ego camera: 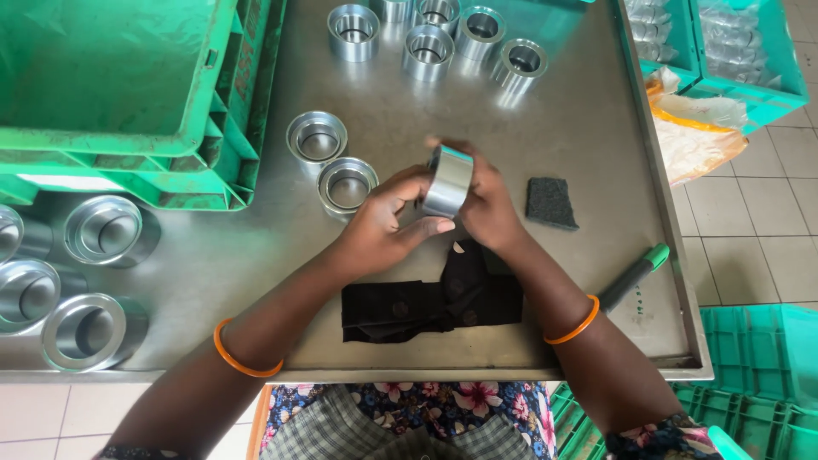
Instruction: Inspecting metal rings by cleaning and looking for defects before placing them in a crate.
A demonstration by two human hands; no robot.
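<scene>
Both hands hold one shiny metal ring (446, 181) above the middle of a steel table (579, 153). My left hand (382, 223) grips it from the left, thumb under its lower edge. My right hand (487, 204) wraps it from behind and the right. A black cloth (426, 302) lies on the table just below the hands. Two more metal rings (319, 136) (346, 184) stand to the left of my left hand.
Several metal rings (428, 51) stand at the table's far edge, and larger ones (92, 328) at the left. Stacked green crates (128, 102) fill the top left. A dark scouring pad (550, 203) and a green marker (632, 274) lie to the right. More green crates (750, 358) sit on the floor.
</scene>
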